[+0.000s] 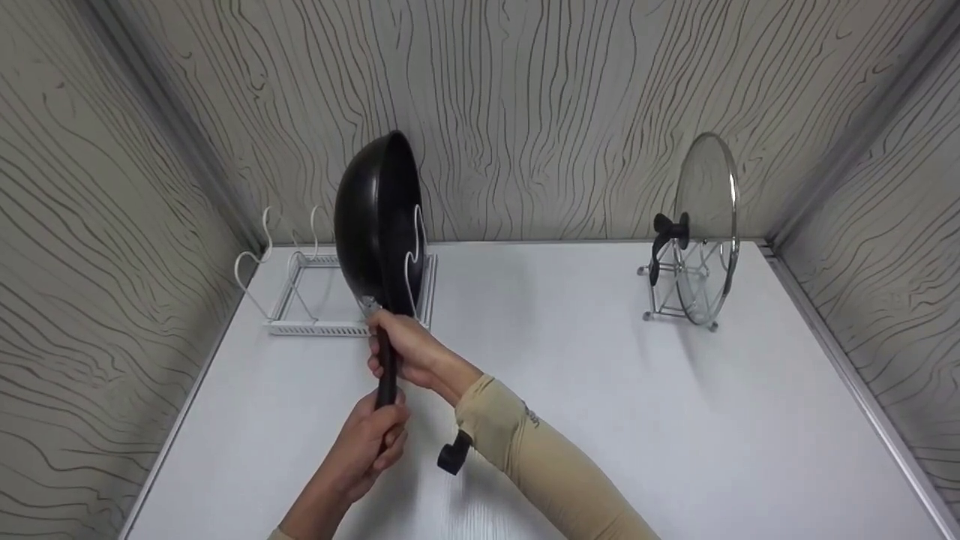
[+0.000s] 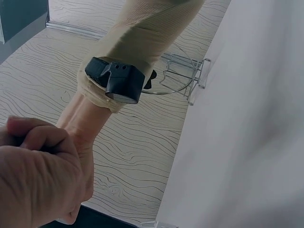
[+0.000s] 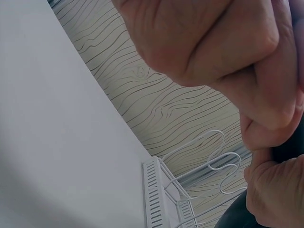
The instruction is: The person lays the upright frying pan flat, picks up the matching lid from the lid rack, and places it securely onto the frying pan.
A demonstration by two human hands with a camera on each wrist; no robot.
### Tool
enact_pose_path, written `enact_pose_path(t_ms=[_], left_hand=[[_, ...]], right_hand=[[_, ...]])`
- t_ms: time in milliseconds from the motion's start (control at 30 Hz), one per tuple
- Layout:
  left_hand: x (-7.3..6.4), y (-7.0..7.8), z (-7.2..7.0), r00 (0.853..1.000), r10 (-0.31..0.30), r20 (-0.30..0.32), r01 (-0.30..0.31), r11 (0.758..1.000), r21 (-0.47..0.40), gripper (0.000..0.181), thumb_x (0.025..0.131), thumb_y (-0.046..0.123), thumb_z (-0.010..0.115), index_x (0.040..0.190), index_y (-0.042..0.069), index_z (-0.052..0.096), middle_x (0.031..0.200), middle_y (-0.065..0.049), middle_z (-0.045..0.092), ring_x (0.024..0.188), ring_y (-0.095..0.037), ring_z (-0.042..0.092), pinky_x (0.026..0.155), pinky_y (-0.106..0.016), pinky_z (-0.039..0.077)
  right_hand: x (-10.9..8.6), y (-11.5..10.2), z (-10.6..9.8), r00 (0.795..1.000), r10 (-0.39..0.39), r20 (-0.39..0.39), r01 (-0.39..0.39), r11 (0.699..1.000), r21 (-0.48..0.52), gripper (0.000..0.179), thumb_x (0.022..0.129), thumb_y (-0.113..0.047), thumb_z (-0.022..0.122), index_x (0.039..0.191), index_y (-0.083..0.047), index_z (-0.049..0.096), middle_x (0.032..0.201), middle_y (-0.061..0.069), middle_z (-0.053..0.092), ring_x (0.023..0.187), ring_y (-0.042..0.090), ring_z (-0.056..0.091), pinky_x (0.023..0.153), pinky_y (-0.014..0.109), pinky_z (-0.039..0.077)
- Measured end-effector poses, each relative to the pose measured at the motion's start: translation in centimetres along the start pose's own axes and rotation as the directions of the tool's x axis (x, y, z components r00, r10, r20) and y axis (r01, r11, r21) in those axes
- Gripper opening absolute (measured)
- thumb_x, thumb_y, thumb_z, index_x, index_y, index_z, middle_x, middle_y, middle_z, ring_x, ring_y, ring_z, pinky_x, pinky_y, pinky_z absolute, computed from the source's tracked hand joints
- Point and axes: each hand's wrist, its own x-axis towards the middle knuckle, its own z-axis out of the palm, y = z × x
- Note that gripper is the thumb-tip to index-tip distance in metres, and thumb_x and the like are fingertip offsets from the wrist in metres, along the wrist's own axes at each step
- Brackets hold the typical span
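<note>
A black wok (image 1: 360, 217) stands on its side over the right part of a white wire rack (image 1: 315, 328), its hollow turned to the right. My right hand (image 1: 409, 345) grips its black handle (image 1: 387, 375) close to the pan. Lower down, my left hand (image 1: 367, 442) holds the handle near its end, fingers curled round it. In the right wrist view, a dark edge of the wok (image 3: 232, 213) shows below the hands. The rack's right wire hoop (image 1: 414, 255) stands at the wok's open side. Whether the wok rests on the rack cannot be told.
On the right, a glass lid (image 1: 709, 225) with a black knob stands upright in a small wire stand (image 1: 667, 311). More white hoops (image 1: 266, 232) rise at the rack's left. Wood-patterned walls (image 1: 525, 112) enclose the white tabletop (image 1: 570, 420) at the back and sides.
</note>
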Motion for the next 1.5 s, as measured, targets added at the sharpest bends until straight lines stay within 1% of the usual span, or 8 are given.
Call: enact_pose_path(t_ms=[267,633,1000,1133,1333,1500], left_hand=[[-0.1,0.1,0.2,1.000,0.015,-0.005,-0.015,1.000,0.004,0.010,0.096,0.003,0.046,0.096,0.007,0.037,0.057,0.009,0.039,0.038,-0.002,0.037,0.037,-0.017,0.029],[-0.3,0.6,0.2,0.999,0.034,-0.004,-0.034,0.999,0.025,0.011,0.097,0.005,0.049,0.095,0.007,0.038,0.057,0.009,0.040,0.038,-0.002,0.037,0.037,-0.017,0.029],[-0.5,0.9,0.3,0.998,0.067,0.001,-0.067,0.997,0.033,0.012,0.098,0.005,0.049,0.092,0.007,0.039,0.057,0.008,0.039,0.038,-0.002,0.036,0.037,-0.017,0.028],[-0.6,1.0,0.3,0.997,0.072,0.001,-0.072,0.997,0.038,0.011,0.098,0.004,0.048,0.093,0.007,0.039,0.058,0.008,0.039,0.038,-0.002,0.036,0.036,-0.017,0.028],[-0.8,1.2,0.5,0.997,0.074,-0.001,-0.074,0.996,0.046,0.010,0.098,0.004,0.048,0.094,0.007,0.039,0.058,0.009,0.039,0.038,-0.001,0.035,0.036,-0.017,0.028],[-0.9,1.4,0.5,0.997,0.081,-0.005,-0.081,0.995,0.052,0.011,0.098,0.005,0.049,0.093,0.008,0.039,0.058,0.009,0.039,0.038,-0.002,0.035,0.036,-0.017,0.029]], right_hand=[[-0.2,-0.3,0.2,1.000,0.008,0.012,-0.008,1.000,-0.012,0.024,0.096,-0.026,0.057,0.078,-0.011,0.051,0.064,-0.002,0.051,0.050,0.012,0.056,0.049,0.023,0.049],[-0.6,-1.0,0.6,1.000,-0.013,0.024,0.013,1.000,-0.012,0.023,0.097,-0.025,0.056,0.080,-0.010,0.053,0.063,-0.002,0.052,0.049,0.011,0.057,0.049,0.024,0.049],[-0.9,-1.5,1.1,0.999,-0.030,0.025,0.030,0.999,-0.035,0.026,0.096,-0.025,0.055,0.075,-0.010,0.054,0.063,-0.001,0.053,0.048,0.012,0.057,0.048,0.025,0.050],[-1.0,-1.6,1.2,0.999,-0.034,0.027,0.035,0.998,-0.044,0.028,0.096,-0.026,0.055,0.073,-0.010,0.055,0.062,-0.001,0.053,0.048,0.012,0.057,0.049,0.025,0.050],[-1.1,-1.8,1.4,0.999,-0.039,0.034,0.041,0.998,-0.052,0.027,0.097,-0.026,0.054,0.076,-0.008,0.054,0.061,-0.001,0.053,0.048,0.012,0.057,0.050,0.025,0.050],[-1.3,-2.1,1.5,0.998,-0.047,0.039,0.049,0.997,-0.051,0.024,0.097,-0.025,0.055,0.078,-0.010,0.055,0.062,-0.001,0.053,0.048,0.012,0.057,0.048,0.025,0.050]])
